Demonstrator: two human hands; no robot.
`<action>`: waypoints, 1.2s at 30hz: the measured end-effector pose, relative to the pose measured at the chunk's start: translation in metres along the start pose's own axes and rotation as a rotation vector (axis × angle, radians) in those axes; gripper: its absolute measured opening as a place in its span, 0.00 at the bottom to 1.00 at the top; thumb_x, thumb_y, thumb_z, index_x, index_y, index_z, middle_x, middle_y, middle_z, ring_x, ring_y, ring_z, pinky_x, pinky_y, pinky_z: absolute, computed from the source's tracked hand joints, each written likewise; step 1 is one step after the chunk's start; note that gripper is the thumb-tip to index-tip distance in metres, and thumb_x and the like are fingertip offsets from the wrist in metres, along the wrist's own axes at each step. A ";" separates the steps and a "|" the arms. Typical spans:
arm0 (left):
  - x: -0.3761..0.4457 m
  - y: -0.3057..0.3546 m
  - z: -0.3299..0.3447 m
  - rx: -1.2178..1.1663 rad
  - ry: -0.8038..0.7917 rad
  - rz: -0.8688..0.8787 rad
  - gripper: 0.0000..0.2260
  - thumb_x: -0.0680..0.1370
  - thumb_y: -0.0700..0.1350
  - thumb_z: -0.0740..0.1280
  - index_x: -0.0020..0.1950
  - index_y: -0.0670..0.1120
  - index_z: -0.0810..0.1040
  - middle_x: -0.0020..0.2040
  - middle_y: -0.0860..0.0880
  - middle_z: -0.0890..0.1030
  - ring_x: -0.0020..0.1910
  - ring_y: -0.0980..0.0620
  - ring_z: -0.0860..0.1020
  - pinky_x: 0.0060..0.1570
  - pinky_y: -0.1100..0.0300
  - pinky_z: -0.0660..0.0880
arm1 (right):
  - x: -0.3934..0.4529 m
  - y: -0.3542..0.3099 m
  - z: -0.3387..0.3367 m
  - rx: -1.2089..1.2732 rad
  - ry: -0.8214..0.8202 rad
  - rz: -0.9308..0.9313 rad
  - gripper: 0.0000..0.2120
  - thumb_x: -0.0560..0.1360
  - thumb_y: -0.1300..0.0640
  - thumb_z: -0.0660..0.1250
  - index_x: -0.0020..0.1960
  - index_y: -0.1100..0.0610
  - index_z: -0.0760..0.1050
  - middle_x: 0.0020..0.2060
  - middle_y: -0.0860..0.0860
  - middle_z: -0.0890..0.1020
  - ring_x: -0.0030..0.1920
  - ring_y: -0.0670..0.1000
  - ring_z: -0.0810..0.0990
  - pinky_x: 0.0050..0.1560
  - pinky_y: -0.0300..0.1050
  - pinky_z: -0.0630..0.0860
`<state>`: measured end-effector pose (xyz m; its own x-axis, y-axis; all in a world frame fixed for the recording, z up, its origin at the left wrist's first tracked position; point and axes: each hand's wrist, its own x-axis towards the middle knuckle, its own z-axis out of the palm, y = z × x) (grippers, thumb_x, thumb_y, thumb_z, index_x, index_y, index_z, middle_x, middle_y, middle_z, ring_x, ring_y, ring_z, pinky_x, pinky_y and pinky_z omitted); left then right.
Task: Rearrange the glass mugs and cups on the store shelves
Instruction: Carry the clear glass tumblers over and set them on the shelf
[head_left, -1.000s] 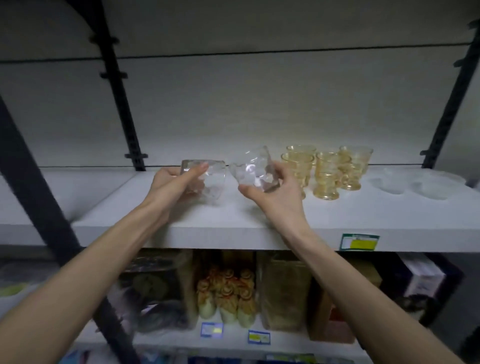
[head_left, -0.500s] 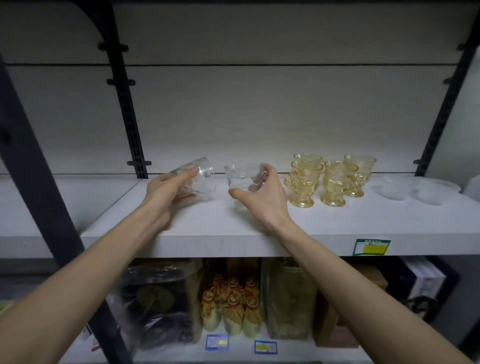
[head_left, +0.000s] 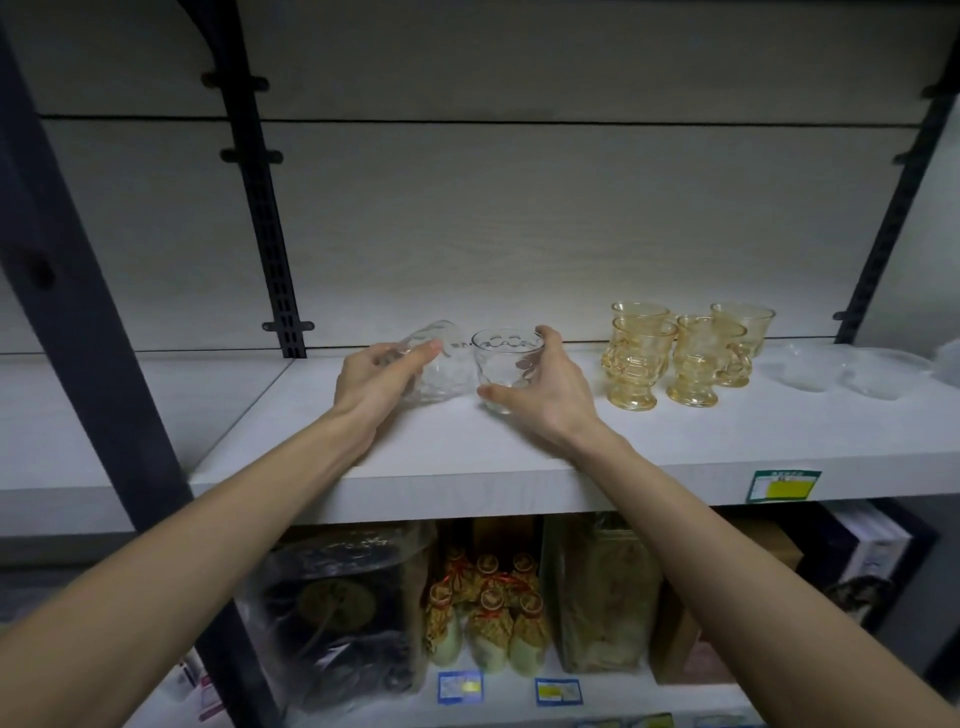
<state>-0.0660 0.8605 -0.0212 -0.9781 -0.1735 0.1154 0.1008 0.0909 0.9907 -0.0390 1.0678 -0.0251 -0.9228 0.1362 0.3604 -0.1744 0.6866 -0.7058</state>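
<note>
Upright clear patterned glass cup (head_left: 506, 370): sits on the white shelf board (head_left: 467, 457), mouth up, axis vertical. Right hand (head_left: 545, 392) wraps it from the right side: thumb low at the base in front, fingers round the far rim. Grasping, and the base looks seated on the board, though I can't fully confirm contact.

Second clear faceted glass cup (head_left: 431, 364): just left of the first, nearly touching it. Tilted, mouth leaning up and back-left, so its axis is well off vertical. Left hand (head_left: 376, 382) grips it from the left, fingers across the top of the wall. Looks not yet set down flat.

Key relation: the gap between the two cups is almost nil. My read is the tilted one has to rotate upright without knocking its neighbour; the left hand owns that move, the right only has to let go.

To the right, apart from the hands: four amber footed glass mugs (head_left: 680, 358) in a tight cluster. Further right, frosted clear bowls (head_left: 831, 371), blurry.

Left of the cups the board is bare up to the black slotted upright (head_left: 270, 260). Pale wood-grain back panel. Green-yellow price label (head_left: 782, 486) on the shelf edge. Lower shelf holds bagged and boxed stock, dim.
</note>
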 end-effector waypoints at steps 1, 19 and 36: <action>0.000 0.000 -0.001 0.000 0.010 0.010 0.36 0.61 0.65 0.81 0.62 0.47 0.83 0.48 0.49 0.85 0.44 0.51 0.81 0.52 0.57 0.77 | 0.000 0.000 0.000 -0.002 -0.001 0.001 0.53 0.66 0.41 0.79 0.80 0.56 0.54 0.63 0.52 0.79 0.64 0.56 0.77 0.63 0.53 0.75; -0.028 0.008 0.006 0.264 -0.025 0.215 0.42 0.67 0.44 0.83 0.77 0.51 0.67 0.67 0.48 0.75 0.64 0.48 0.77 0.59 0.56 0.80 | -0.002 0.003 -0.010 0.104 -0.041 0.017 0.50 0.69 0.47 0.79 0.80 0.57 0.54 0.66 0.54 0.79 0.66 0.58 0.77 0.62 0.49 0.74; -0.170 -0.013 -0.078 0.981 0.313 0.917 0.26 0.81 0.52 0.67 0.75 0.42 0.70 0.77 0.44 0.69 0.75 0.45 0.69 0.74 0.49 0.65 | -0.125 -0.042 0.031 -0.038 0.250 -0.618 0.30 0.81 0.47 0.65 0.78 0.60 0.64 0.78 0.57 0.66 0.80 0.58 0.60 0.79 0.53 0.58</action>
<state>0.1135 0.8127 -0.0481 -0.5375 0.1238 0.8341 0.3844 0.9164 0.1117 0.0734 0.9997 -0.0594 -0.5487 -0.1322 0.8255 -0.6290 0.7157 -0.3035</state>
